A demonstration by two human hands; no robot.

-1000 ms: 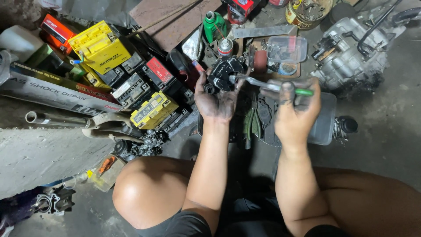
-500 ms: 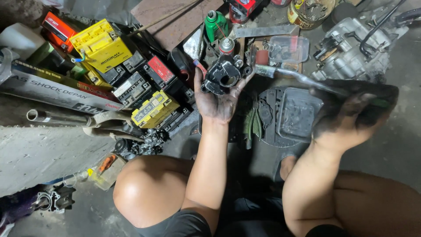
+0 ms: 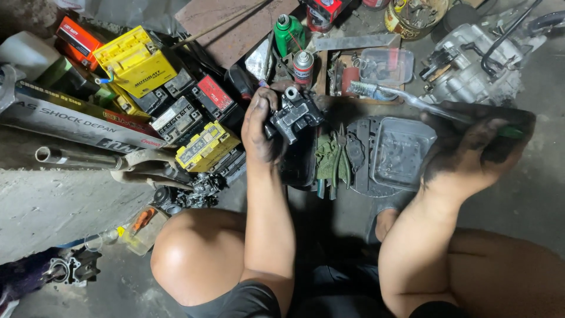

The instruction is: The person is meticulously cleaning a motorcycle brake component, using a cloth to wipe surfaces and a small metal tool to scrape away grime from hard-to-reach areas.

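Observation:
My left hand (image 3: 262,126), black with grease, grips a small grey metal engine part (image 3: 294,112), perhaps a carburettor, held up above the floor. My right hand (image 3: 471,156), also greasy, is closed around the green handle of a long brush (image 3: 406,100) whose bristled tip points left toward the part. The brush tip stands apart from the part. Both forearms reach forward over my bare knees.
A clear plastic tray (image 3: 400,153) and pliers (image 3: 335,159) on a green rag lie below the hands. Yellow and black batteries (image 3: 176,112) pile up at left. A grey engine block (image 3: 477,70) sits at right. Spray can (image 3: 303,68) and green bottle (image 3: 288,35) stand behind.
My right hand has swung out to the right with the brush, away from the part. My left hand has kept hold of the part and turned it slightly.

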